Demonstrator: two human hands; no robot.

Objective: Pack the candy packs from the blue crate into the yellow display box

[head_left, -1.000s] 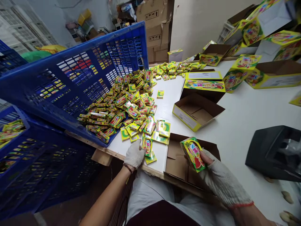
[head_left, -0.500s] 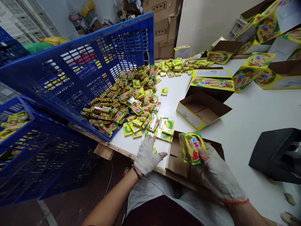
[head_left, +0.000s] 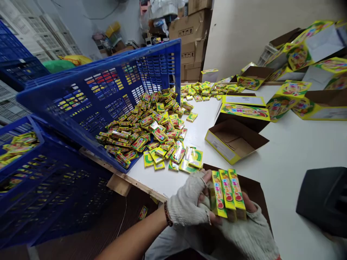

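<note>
Both my gloved hands are together at the table's near edge. My right hand [head_left: 244,231] cradles a stack of three small yellow candy packs [head_left: 227,193], held edge-up. My left hand [head_left: 188,202] presses against the left side of that stack, fingers curled on it. Under the hands lies an open brown carton [head_left: 255,189]. A heap of loose yellow packs [head_left: 151,126] spills from a tilted blue crate [head_left: 108,97] onto the white table [head_left: 284,151], just beyond my hands.
An open yellow box [head_left: 233,141] stands mid-table, with more printed boxes [head_left: 292,94] at the back right. A black object [head_left: 322,198] sits at the right. Blue crates [head_left: 24,159] with packs stand on the left. One pack [head_left: 142,212] lies on the floor.
My left hand left the loose packs on the table and came over to the stack in my right hand. The stack is now turned edge-up, and both hands hold it.
</note>
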